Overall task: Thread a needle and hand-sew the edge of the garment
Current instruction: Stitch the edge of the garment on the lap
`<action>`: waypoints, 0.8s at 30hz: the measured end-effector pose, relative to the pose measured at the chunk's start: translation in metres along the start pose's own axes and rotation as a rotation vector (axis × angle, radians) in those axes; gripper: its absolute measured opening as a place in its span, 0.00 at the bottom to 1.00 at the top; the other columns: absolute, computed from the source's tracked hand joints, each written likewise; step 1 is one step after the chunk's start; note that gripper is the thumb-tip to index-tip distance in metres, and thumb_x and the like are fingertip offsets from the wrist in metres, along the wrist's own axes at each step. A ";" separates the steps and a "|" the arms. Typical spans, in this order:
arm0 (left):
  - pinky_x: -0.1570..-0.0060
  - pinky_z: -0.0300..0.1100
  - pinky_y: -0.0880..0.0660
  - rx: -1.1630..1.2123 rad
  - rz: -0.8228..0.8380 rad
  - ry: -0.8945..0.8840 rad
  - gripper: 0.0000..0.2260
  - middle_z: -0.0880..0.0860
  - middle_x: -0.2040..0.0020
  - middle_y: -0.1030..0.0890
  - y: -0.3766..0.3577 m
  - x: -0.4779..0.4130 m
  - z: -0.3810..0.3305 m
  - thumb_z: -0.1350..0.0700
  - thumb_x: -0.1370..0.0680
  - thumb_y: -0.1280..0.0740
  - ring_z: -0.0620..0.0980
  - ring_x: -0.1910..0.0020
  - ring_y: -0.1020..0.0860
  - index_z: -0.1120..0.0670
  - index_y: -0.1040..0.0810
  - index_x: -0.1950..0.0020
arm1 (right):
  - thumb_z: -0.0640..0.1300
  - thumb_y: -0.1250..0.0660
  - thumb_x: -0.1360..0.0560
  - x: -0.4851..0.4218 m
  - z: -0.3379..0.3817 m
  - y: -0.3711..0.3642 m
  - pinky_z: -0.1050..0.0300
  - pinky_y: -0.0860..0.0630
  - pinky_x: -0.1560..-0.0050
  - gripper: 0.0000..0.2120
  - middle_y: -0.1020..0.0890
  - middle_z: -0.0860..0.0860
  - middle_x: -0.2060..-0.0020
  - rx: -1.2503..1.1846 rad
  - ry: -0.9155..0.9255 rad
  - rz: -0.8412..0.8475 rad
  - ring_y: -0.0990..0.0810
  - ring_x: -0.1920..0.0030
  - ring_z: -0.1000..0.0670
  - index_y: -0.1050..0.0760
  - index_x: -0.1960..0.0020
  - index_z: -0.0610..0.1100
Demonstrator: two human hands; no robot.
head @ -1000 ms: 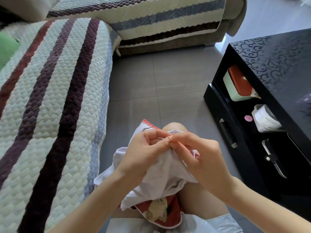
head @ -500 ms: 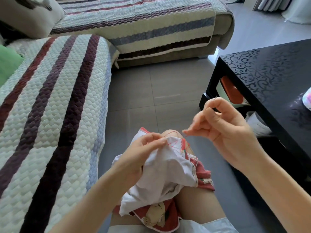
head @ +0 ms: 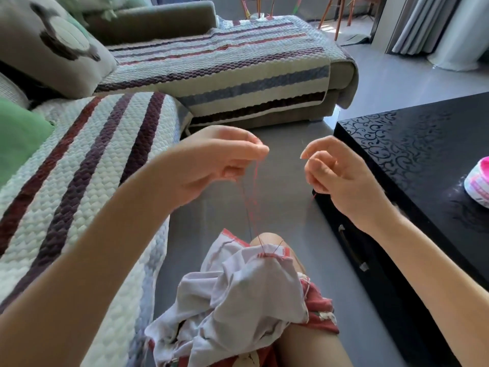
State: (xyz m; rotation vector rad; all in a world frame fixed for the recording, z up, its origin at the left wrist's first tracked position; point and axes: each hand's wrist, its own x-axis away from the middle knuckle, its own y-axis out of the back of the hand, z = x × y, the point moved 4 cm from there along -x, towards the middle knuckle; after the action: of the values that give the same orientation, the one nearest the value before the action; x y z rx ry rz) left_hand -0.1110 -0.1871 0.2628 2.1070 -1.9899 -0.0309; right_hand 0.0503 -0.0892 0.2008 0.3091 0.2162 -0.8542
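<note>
The white garment (head: 251, 292) with a red edge lies bunched over my knee, untouched by either hand. Red thread (head: 253, 197) runs up from its red hem to my left hand (head: 214, 168), which is raised above the knee and pinches the thread between thumb and fingertips. My right hand (head: 336, 173) is raised at the same height, about a hand's width to the right, its thumb and forefinger pinched together; a short red thread end hangs below it. The needle itself is too thin to make out.
A black patterned coffee table (head: 412, 144) with a drawer handle (head: 352, 247) stands close on the right; a pink and white roll (head: 479, 181) sits on it. A striped quilted sofa cover (head: 87, 160) fills the left, with a green cushion (head: 18, 131). Grey tiled floor lies ahead.
My left hand let go of the garment and rose, taking hold of the thread. The right hand moved up and out with it. The camera tilted upward.
</note>
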 end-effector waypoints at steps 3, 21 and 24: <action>0.66 0.33 0.33 -0.236 -0.025 -0.101 0.03 0.49 0.65 0.21 0.006 -0.002 -0.033 0.52 0.33 0.28 0.43 0.64 0.27 0.50 0.16 0.64 | 0.32 0.40 0.21 -0.012 0.006 -0.016 0.65 0.34 0.68 0.11 0.25 0.52 0.70 0.185 0.040 0.026 0.31 0.70 0.54 0.25 0.53 0.47; 0.73 0.34 0.40 -0.080 -0.355 0.233 0.08 0.48 0.72 0.32 0.030 -0.032 0.046 0.55 0.21 0.34 0.43 0.77 0.35 0.54 0.20 0.59 | 0.39 0.33 0.29 -0.004 0.021 -0.006 0.61 0.31 0.66 0.17 0.30 0.48 0.69 -0.911 -0.023 0.249 0.35 0.69 0.52 0.23 0.40 0.42; 0.61 0.39 0.27 -0.013 -0.250 0.418 0.09 0.51 0.64 0.26 0.010 -0.019 0.092 0.50 0.21 0.34 0.45 0.67 0.26 0.54 0.22 0.57 | 0.41 0.36 0.29 -0.008 0.002 0.008 0.63 0.34 0.68 0.05 0.30 0.50 0.68 -0.985 -0.195 0.153 0.35 0.69 0.53 0.23 0.56 0.41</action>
State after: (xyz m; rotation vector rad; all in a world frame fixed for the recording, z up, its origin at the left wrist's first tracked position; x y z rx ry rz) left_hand -0.1387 -0.1839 0.1723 2.1271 -1.4795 0.3244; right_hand 0.0514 -0.0791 0.2065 -0.6682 0.3968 -0.5374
